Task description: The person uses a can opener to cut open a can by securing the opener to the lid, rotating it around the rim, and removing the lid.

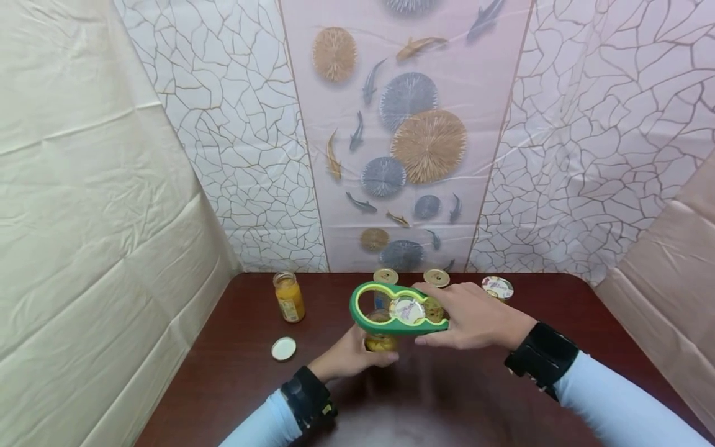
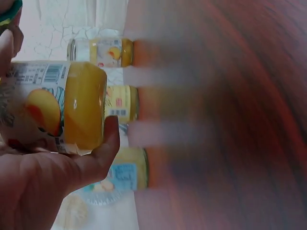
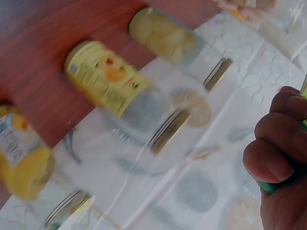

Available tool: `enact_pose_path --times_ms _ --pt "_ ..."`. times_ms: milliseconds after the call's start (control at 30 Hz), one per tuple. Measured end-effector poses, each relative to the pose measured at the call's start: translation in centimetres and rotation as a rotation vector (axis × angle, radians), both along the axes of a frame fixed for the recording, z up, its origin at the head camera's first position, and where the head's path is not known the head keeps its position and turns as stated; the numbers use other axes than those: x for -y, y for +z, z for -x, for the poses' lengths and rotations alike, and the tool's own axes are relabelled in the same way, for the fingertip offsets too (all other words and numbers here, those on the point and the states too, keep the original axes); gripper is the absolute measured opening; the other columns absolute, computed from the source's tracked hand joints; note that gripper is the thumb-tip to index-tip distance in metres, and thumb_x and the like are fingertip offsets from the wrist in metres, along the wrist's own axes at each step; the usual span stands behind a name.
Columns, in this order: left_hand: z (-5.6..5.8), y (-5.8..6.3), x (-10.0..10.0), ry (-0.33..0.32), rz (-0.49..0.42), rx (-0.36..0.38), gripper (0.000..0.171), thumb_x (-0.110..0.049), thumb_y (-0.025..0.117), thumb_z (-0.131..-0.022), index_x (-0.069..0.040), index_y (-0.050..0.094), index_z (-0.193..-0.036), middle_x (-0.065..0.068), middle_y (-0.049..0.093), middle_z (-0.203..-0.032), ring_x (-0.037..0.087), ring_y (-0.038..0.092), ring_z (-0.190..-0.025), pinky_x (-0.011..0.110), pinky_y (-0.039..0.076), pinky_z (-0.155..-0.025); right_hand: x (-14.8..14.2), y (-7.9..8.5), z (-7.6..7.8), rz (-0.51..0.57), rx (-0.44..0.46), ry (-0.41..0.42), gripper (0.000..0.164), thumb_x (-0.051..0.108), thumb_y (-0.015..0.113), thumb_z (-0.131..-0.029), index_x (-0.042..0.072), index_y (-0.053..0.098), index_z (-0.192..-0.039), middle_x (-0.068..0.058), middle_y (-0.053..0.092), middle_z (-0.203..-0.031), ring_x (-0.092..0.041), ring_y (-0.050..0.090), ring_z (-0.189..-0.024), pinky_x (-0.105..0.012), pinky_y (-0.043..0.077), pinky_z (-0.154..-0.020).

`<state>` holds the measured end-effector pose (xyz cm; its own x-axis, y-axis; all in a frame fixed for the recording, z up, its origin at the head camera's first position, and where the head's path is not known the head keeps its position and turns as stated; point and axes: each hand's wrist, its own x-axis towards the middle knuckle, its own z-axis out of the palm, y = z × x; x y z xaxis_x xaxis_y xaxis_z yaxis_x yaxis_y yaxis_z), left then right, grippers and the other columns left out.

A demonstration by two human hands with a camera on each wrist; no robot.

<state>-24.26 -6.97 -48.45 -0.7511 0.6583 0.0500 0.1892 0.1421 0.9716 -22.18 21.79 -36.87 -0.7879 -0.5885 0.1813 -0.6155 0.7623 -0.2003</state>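
My left hand (image 1: pixel 350 355) grips a glass jar of yellow fruit (image 1: pixel 382 344), low over the table's middle. In the left wrist view this jar (image 2: pixel 86 105) shows a peach label, with fingers round its body and its top cut off by the frame. My right hand (image 1: pixel 475 315) holds a green jar opener (image 1: pixel 393 328) by its narrow end, fingers curled round it. The opener's wide loop overlaps the top of the jar in the head view. A white printed lid (image 1: pixel 408 311) shows inside its middle loop. The right wrist view catches the hand (image 3: pixel 283 143) at the edge.
An uncovered jar of orange fruit (image 1: pixel 289 299) stands at the left, a loose white lid (image 1: pixel 283 349) in front of it. Along the back stand jars with gold lids (image 1: pixel 385 276) and one with a printed lid (image 1: pixel 498 287). A patterned cloth (image 1: pixel 268 155) hangs behind the table.
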Motion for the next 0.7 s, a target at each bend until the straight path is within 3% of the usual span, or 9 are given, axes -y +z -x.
enact_pose_path --times_ms 133,200,300,367,533,700 --pt "0.2 -0.3 1.5 0.068 0.038 -0.018 0.066 -0.03 0.079 -0.1 -0.027 0.043 -0.155 0.012 0.062 -0.145 0.017 0.065 -0.126 0.036 0.054 -0.106 -1.7 -0.1 0.2 -0.014 -0.052 -0.075 0.099 0.086 0.07 -0.081 0.029 0.045 -0.159 0.013 0.069 -0.095 -0.001 0.059 -0.08 -0.025 0.045 -0.069" --pt "0.2 -0.4 2.5 0.116 0.067 -0.038 0.075 -0.034 0.078 -0.1 -0.022 0.036 -0.162 0.01 0.06 -0.148 0.02 0.061 -0.135 0.043 0.051 -0.113 -2.5 -0.2 0.3 -0.019 -0.076 -0.102 0.1 0.086 0.07 -0.082 0.03 0.044 -0.16 0.013 0.07 -0.094 -0.002 0.061 -0.081 -0.029 0.047 -0.073" --pt "0.2 -0.6 3.9 0.19 0.102 -0.018 0.092 -0.036 0.076 -0.101 -0.014 0.02 -0.17 0.011 0.056 -0.155 0.027 0.054 -0.145 0.053 0.044 -0.122 -3.6 -0.6 0.3 -0.035 -0.097 -0.142 0.1 0.086 0.069 -0.082 0.028 0.046 -0.161 0.013 0.072 -0.094 -0.005 0.061 -0.082 -0.038 0.05 -0.079" --pt "0.2 -0.8 4.7 0.226 0.109 0.005 0.095 -0.037 0.076 -0.101 -0.015 0.016 -0.171 0.012 0.056 -0.155 0.026 0.055 -0.144 0.051 0.044 -0.122 -4.1 -0.9 0.2 -0.047 -0.105 -0.161 0.1 0.086 0.068 -0.082 0.025 0.048 -0.159 0.013 0.072 -0.093 -0.006 0.058 -0.082 -0.041 0.049 -0.082" --pt "0.4 -1.0 5.7 0.272 0.084 0.03 0.067 -0.038 0.076 -0.101 -0.023 0.038 -0.155 0.012 0.064 -0.141 0.019 0.064 -0.121 0.037 0.053 -0.104 -4.7 -1.3 0.0 -0.06 -0.13 -0.18 0.1 0.085 0.071 -0.081 0.02 0.053 -0.154 0.014 0.07 -0.086 -0.008 0.052 -0.079 -0.036 0.047 -0.078" --pt "0.8 -0.8 6.1 0.345 0.113 0.057 0.069 -0.041 0.076 -0.1 -0.024 0.04 -0.156 0.011 0.063 -0.147 0.024 0.063 -0.13 0.05 0.052 -0.111 -4.6 -1.5 -0.1 -0.064 -0.143 -0.184 0.098 0.086 0.071 -0.08 0.022 0.054 -0.153 0.019 0.064 -0.08 -0.007 0.051 -0.079 -0.039 0.047 -0.081"
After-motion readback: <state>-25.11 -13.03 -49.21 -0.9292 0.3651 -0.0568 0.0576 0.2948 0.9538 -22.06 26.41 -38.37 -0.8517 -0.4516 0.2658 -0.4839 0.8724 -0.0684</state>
